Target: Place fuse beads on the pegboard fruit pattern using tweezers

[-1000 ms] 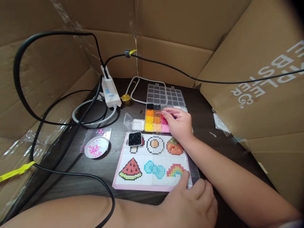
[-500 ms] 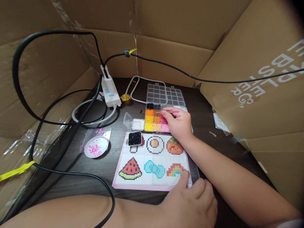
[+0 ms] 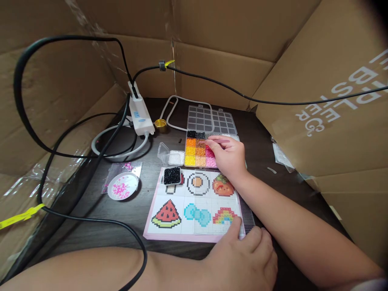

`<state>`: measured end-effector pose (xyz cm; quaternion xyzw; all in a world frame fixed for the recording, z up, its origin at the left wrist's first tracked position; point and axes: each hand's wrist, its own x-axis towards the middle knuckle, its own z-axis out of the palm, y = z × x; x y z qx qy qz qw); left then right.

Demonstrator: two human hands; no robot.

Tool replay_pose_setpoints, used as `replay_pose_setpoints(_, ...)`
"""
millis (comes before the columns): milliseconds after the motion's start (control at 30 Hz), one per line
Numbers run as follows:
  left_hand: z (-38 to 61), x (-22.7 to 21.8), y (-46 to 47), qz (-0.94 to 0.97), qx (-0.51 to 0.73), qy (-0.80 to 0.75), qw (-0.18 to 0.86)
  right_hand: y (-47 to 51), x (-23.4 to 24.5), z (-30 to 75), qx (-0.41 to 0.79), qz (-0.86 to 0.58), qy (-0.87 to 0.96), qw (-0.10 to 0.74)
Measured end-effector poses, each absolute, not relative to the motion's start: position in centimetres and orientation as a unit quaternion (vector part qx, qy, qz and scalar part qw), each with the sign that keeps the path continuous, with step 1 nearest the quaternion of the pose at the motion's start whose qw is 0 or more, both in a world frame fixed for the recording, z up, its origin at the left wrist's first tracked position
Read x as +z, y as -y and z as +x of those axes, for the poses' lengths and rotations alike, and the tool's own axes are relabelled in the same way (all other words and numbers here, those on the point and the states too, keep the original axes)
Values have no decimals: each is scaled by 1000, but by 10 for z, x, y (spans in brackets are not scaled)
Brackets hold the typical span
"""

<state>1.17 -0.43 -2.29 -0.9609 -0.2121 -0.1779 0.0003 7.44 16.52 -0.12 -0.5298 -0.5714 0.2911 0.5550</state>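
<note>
My right hand (image 3: 229,155) is closed around slim pink tweezers (image 3: 223,141), above the bead box (image 3: 185,157) with its sorted compartments of black, orange, brown, yellow and pink beads. The tweezer tips are over the brown beads, too small to make out clearly. My left hand (image 3: 247,256) holds the lower right corner of the clear pegboard (image 3: 209,230), thumb on top, fingers bent at its edge. Under the board is a pattern sheet (image 3: 151,222) with a watermelon, bow, rainbow, egg and orange fruit. A small tray of black beads (image 3: 172,176) stands on the sheet's upper left.
Left of the sheet, a white dish (image 3: 130,180) of pink and white beads sits on another pegboard (image 3: 117,167). A clear lidded box (image 3: 176,158) holds white beads. Farther back are a gold cup (image 3: 161,125) and a power strip (image 3: 142,117). Black cables (image 3: 91,220) loop across the left; cardboard walls (image 3: 218,52) surround the table.
Both hands stay almost where they were. The right hand still holds the tweezers over the brown beads, with only a very slight shift.
</note>
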Motion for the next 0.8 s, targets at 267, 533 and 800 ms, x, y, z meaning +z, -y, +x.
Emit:
replay_pose_setpoints(267,11,-19,5,-970,-141,199,-13,-162,2,78,290,-518,562,577)
replay_pose_setpoints(533,8,-12,4,-978,-96,179,-37,-126,35,94,287,-512,538,605)
replay_pose_setpoints(800,8,-11,7,-976,-100,185,-57,-66,21,136,328,-583,493,557)
